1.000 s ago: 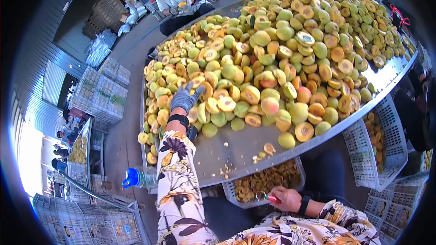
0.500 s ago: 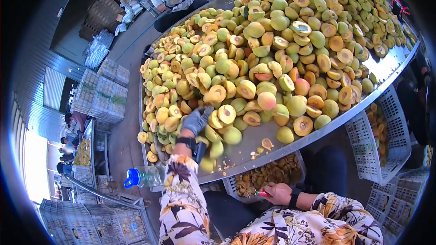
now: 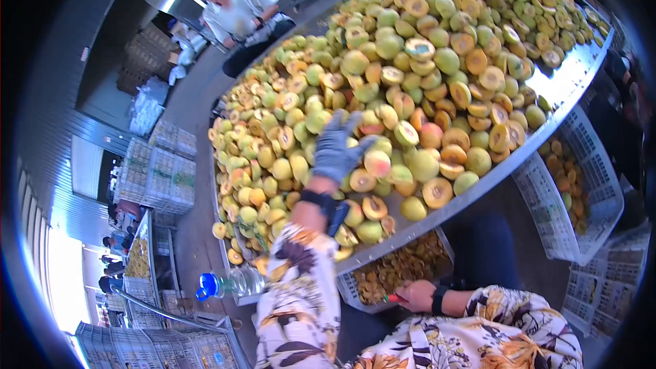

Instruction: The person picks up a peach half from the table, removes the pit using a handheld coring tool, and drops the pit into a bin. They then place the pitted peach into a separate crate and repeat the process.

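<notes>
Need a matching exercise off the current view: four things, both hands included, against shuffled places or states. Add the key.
Things
1. Grey-gloved left hand
2. Bare right hand
3. Clear plastic bottle with a blue cap
4. White plastic crate nearest the right hand

Places or states
A. By the near left corner of the metal table
B. Filled with brownish-orange fruit pieces
C. Fingers spread over the heap of whole and halved fruit
D. Closed around a small red object

Pairs: 1-C, 2-D, 3-A, 4-B
</notes>
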`<state>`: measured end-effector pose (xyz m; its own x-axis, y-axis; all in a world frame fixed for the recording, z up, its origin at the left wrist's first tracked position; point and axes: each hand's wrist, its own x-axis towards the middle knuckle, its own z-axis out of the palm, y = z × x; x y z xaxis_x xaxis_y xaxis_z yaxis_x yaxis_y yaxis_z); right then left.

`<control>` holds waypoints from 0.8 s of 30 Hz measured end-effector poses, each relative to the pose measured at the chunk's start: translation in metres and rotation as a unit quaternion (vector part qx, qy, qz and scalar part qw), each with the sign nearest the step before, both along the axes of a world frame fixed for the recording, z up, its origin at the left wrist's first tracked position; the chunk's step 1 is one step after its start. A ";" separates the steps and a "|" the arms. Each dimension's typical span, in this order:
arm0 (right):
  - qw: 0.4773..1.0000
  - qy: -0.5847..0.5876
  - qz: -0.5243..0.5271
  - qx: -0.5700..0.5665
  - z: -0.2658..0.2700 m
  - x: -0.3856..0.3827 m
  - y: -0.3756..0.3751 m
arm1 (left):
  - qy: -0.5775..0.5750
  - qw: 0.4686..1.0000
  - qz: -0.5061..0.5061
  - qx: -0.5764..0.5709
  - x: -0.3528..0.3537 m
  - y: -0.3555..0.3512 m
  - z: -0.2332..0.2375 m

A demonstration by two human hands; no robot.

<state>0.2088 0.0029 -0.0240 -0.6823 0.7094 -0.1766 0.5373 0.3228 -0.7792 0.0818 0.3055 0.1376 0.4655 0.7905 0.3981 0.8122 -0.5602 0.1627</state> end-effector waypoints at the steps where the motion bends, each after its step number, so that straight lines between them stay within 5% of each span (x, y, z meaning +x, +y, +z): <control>1: 1.000 -0.003 -0.005 0.019 -0.005 0.000 -0.001 | 0.006 0.999 -0.005 -0.033 0.022 0.016 -0.004; 3: 0.999 -0.027 0.017 0.019 -0.005 0.002 0.001 | 0.069 0.990 0.034 -0.121 0.050 0.042 -0.032; 7: 0.999 -0.023 0.038 0.001 -0.001 0.009 0.006 | 0.097 0.971 0.078 -0.204 0.068 0.033 -0.003; 11: 0.994 -0.055 0.088 -0.025 0.002 0.009 0.007 | 0.141 0.976 0.033 -0.160 0.040 0.032 -0.029; 14: 0.992 -0.044 0.118 -0.020 -0.001 0.008 0.004 | 0.168 0.956 0.057 -0.235 0.043 -0.009 -0.016; 18: 0.992 -0.066 0.103 -0.026 0.000 0.008 0.000 | 0.319 0.925 0.065 -0.195 0.055 -0.048 -0.018; 21: 0.994 -0.072 0.080 -0.005 0.001 0.009 -0.004 | 0.165 0.961 0.058 -0.216 0.045 -0.036 -0.018; 23: 0.998 -0.049 0.040 -0.007 0.012 0.010 -0.002 | -0.140 0.978 0.072 -0.136 0.019 -0.025 -0.045; 24: 1.000 -0.027 0.004 0.010 0.003 0.007 -0.005 | -0.307 0.915 0.100 -0.243 0.018 -0.037 -0.025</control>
<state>0.2159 -0.0023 -0.0210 -0.6775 0.7080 -0.1995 0.5764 0.3425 -0.7419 0.0994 0.2682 0.1131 0.0982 0.9884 0.1157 0.5628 -0.1510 0.8127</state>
